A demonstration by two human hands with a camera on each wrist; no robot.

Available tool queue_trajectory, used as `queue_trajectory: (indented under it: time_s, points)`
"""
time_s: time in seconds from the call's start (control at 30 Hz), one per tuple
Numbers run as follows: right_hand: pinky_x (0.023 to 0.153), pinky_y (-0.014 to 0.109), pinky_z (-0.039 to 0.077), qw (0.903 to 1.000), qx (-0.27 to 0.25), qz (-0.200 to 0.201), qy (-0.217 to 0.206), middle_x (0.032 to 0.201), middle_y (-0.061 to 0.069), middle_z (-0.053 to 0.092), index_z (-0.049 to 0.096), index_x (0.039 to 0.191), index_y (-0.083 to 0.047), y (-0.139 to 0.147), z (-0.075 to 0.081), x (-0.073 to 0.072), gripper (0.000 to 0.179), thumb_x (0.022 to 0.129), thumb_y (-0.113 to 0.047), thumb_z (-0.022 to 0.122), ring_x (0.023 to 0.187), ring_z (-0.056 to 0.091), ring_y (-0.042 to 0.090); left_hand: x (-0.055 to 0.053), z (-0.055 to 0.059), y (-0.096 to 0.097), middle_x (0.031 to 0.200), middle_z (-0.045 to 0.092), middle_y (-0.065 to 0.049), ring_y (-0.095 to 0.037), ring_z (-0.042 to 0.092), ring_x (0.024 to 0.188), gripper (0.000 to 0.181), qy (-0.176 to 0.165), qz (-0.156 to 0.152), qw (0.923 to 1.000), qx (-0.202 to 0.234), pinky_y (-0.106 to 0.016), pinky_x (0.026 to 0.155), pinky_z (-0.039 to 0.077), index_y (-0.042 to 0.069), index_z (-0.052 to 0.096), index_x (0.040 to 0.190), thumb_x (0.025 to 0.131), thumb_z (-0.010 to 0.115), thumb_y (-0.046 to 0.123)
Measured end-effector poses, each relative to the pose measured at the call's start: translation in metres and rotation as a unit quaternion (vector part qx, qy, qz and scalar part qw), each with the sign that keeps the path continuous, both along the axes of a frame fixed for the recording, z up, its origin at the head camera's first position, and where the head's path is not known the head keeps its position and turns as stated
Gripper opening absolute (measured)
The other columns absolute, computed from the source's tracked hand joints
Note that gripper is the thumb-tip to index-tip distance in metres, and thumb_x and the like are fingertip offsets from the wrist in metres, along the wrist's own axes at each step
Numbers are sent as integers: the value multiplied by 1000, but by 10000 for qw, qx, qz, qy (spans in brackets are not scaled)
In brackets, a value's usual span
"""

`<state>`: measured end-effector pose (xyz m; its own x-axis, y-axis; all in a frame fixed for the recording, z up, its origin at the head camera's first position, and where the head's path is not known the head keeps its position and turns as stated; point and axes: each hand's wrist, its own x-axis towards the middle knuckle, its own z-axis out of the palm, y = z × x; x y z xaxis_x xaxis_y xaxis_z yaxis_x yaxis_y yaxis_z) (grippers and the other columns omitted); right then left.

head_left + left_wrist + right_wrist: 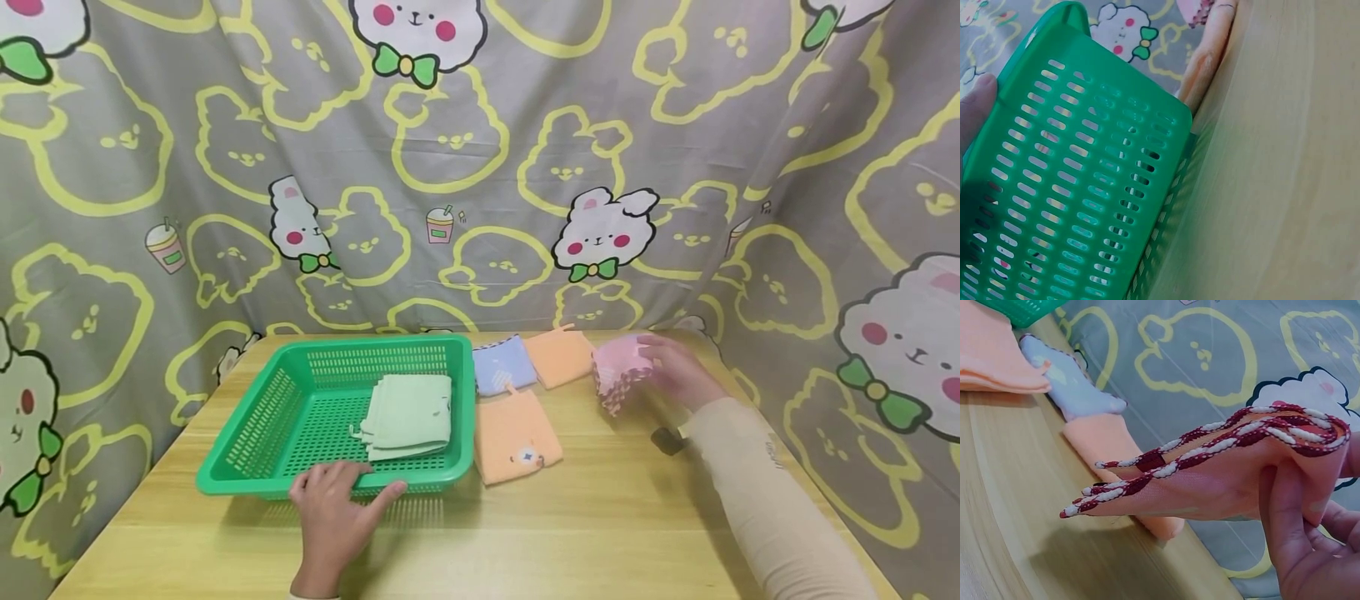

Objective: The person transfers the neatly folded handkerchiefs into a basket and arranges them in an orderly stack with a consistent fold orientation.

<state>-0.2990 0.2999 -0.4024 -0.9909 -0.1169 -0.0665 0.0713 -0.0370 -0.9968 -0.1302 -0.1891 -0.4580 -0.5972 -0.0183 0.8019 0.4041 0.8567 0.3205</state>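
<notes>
My left hand grips the near rim of a green plastic basket, its thumb spread along the outside. Inside the basket, toward the right wall, lies a folded pale green towel. My right hand pinches a folded pink towel above the table's right side. In the right wrist view, the pink towel's red-and-white braided edge hangs above the wood, with the thumb and fingers on one end. Just left of it are an orange towel and a blue towel.
A second orange towel, with a small bear face, lies against the basket's right side. A small dark object shows beneath the right wrist. The wooden table meets a grey cartoon-patterned curtain at the back and sides.
</notes>
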Motion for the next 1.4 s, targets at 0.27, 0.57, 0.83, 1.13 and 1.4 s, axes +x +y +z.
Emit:
queue_trajectory:
  time_s: [0.27, 0.57, 0.83, 1.13, 1.4]
  points:
    - [79, 17, 49, 10000, -29, -75, 5, 157, 20, 8, 17, 147, 11, -4, 3, 1, 55, 100, 0, 43, 88, 56, 1, 1, 0, 0, 76, 67, -8, -30, 52, 75, 64, 30, -12, 10000, -1, -58, 80, 25, 8, 67, 74, 74, 66, 71]
    - [81, 19, 49, 9986, -494, -194, -85, 152, 15, 19, 22, 146, 11, -11, 7, 2, 55, 97, 3, 46, 89, 58, 3, 1, 2, 1, 75, 67, -8, -29, 52, 74, 63, 106, -48, 9999, 14, -58, 79, 25, 7, 67, 74, 74, 66, 71]
    - [81, 20, 50, 9981, -580, -174, -131, 140, 11, 32, 23, 146, 10, -15, 11, 4, 55, 98, 1, 48, 89, 59, 5, 1, 2, 0, 77, 67, -8, -30, 52, 76, 63, -13, -20, 10000, 8, -59, 81, 24, 7, 67, 75, 73, 68, 70]
    - [81, 20, 50, 9972, -721, -179, -109, 131, 6, 37, 25, 145, 10, -18, 14, 4, 53, 98, 2, 48, 89, 58, 6, 1, 3, 1, 77, 67, -9, -32, 52, 76, 61, -29, -8, 10000, -9, -59, 81, 24, 7, 67, 75, 72, 69, 68]
    - [82, 19, 49, 9963, -851, -135, -46, 127, 4, 38, 30, 141, 10, -21, 16, 3, 46, 98, 3, 46, 91, 58, 6, 1, 2, 0, 77, 67, -9, -31, 52, 76, 63, 36, -34, 10000, -18, -58, 80, 24, 7, 67, 75, 73, 66, 71]
